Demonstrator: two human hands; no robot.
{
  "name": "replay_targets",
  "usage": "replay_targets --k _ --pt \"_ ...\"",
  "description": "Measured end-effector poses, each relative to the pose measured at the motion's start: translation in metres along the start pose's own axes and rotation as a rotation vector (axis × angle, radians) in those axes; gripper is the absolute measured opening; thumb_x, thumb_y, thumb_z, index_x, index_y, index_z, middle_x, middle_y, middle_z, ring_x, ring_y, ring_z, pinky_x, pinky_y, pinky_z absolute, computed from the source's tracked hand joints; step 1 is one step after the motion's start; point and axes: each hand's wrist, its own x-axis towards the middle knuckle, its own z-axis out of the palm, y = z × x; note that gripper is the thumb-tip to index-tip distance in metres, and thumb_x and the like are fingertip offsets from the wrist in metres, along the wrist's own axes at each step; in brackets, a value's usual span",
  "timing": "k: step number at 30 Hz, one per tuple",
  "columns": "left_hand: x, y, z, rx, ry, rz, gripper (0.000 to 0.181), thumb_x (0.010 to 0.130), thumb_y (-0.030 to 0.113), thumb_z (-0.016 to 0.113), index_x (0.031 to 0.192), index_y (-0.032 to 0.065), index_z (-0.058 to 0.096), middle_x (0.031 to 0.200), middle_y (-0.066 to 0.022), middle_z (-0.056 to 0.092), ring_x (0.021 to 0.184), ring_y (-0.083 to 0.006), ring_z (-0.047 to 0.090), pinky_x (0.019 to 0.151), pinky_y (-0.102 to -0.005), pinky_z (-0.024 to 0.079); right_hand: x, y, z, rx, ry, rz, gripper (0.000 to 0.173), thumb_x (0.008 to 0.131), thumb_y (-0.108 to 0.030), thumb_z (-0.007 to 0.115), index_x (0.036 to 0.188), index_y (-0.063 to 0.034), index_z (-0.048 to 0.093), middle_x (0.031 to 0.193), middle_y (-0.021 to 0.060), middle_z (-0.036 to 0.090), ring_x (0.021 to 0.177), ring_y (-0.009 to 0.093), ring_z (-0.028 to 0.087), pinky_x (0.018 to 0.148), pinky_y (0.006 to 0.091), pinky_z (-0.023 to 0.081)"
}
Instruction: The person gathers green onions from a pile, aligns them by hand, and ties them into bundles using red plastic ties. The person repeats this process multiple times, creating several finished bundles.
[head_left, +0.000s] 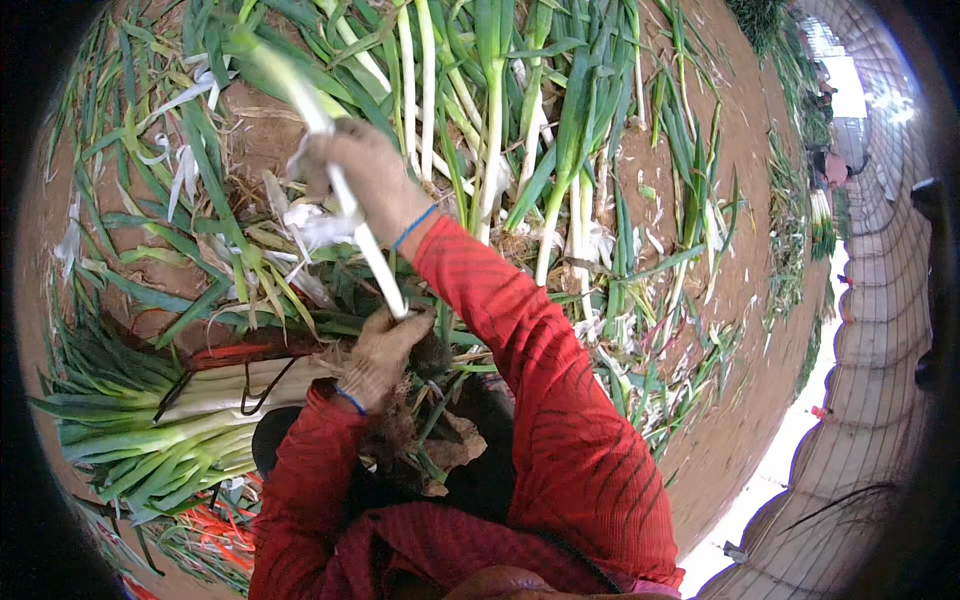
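Note:
A long green onion (373, 259) slants across the view in front of me, its white shaft bare and its green upper end blurred. My left hand (386, 356) grips it low down, at the root end. Higher on the shaft, my right hand (367, 165) is closed around it, blurred by motion. Loose whitish skin (322, 225) hangs beside the shaft below my right hand. To the left of my left hand, a bundle of cleaned green onions (217, 405) lies on a dark metal wire frame (251, 394), roots towards me.
Unpeeled green onions (491, 135) lie thickly on the bare soil ground (735, 225) ahead. Stripped leaves (172, 240) litter the left side. Red plastic ties (221, 532) lie at lower left. A person (831, 169) is far off at right, by the covered shelter wall (874, 360).

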Motion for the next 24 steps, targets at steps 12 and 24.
replay_targets --k 12,24 --pt "0.0 0.053 -0.017 -0.569 0.271 -0.062 0.048 0.084 0.02 0.072 0.124 0.0014 0.053 0.097 -0.0055 0.063 0.081 -0.0163 0.061 0.069 -0.0311 0.05 0.01 0.017 -0.006 -0.759 0.376 -0.204 0.05 0.086 -0.041 0.06 0.112 0.0015 0.058 0.086 0.0235 0.065 0.083 0.039 0.065 0.077 0.0453 0.05" --pt "0.006 0.069 -0.025 -0.31 0.369 -0.039 0.028 0.091 0.025 0.067 0.105 0.0007 0.065 0.074 -0.0035 0.063 0.065 -0.0113 0.057 0.054 -0.0241 0.043 0.084 0.068 -0.134 -1.656 0.69 0.055 0.036 0.085 -0.031 0.069 0.106 -0.0026 0.059 0.102 0.0207 0.066 0.097 0.037 0.067 0.082 0.0458 0.055"
